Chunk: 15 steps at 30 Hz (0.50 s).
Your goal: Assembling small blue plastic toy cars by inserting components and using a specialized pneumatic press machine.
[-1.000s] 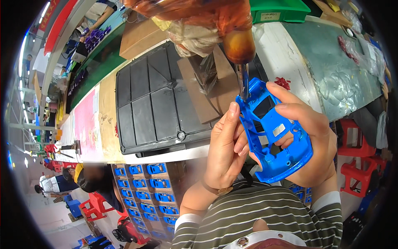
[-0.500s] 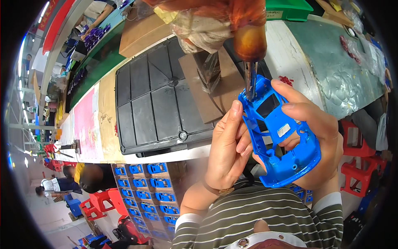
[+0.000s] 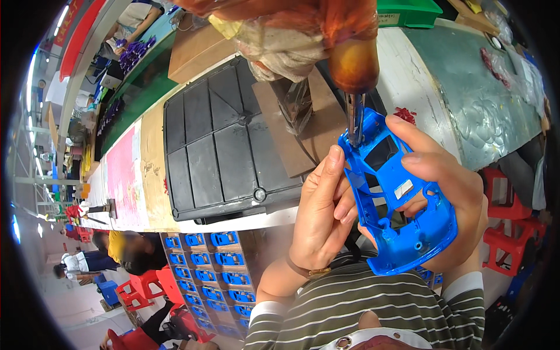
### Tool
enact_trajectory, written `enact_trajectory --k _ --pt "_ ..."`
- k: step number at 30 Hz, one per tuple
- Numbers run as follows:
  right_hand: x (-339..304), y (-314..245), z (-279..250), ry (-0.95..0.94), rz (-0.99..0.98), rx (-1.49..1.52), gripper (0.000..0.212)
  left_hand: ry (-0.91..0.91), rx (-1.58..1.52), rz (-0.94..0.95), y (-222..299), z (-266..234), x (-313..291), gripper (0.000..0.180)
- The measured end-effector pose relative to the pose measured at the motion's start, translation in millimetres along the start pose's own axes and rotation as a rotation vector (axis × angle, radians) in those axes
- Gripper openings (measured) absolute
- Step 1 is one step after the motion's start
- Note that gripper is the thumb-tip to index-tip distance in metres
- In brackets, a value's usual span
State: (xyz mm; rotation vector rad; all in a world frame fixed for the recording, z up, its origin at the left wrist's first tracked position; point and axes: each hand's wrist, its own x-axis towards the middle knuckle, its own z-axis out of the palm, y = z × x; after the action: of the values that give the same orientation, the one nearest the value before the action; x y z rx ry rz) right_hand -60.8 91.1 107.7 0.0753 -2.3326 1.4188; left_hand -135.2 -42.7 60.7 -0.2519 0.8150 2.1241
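Note:
A blue plastic toy car body shell point(image 3: 388, 179), its hollow inside facing up, is held tilted in front of me. My right hand point(image 3: 455, 184) is closed round its right side, thumb and index finger along the edge. My left hand point(image 3: 319, 219) is closed at the left edge, its thumb tip by the far corner. Some left fingertips are hidden behind the shell. Above hangs a fixed tool with an amber handle point(image 3: 353, 65) and a narrow metal tip point(image 3: 354, 114). The tip reaches into the far end of the shell, where the exact contact is hard to see.
Beyond my left hand lies a black ribbed plastic lid point(image 3: 233, 140) with a brown board point(image 3: 291, 151) and wrapped post on it. Below the table edge, several blue shells stand in a tray point(image 3: 256, 256). Red stools point(image 3: 504, 248) are at right, a green bin point(image 3: 402, 17) at far right.
The shell's near end has swung slightly down and right, both hands moving with it. The metal tip stays at its far end. Someone in red now shows at lower left.

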Motion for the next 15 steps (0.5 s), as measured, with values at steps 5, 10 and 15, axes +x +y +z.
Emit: enact_trajectory --k 5,10,15 --pt "3 -7 -5 -0.075 0.059 -0.022 0.039 0.008 -0.013 -0.025 1 -2 0 0.026" --pt "6 -15 -5 -0.068 0.110 -0.065 0.027 -0.019 0.002 -0.022 0 -5 1 0.028" --pt "7 -20 -4 -0.055 0.097 -0.129 0.027 -0.001 0.013 -0.031 0 -6 0 0.027"
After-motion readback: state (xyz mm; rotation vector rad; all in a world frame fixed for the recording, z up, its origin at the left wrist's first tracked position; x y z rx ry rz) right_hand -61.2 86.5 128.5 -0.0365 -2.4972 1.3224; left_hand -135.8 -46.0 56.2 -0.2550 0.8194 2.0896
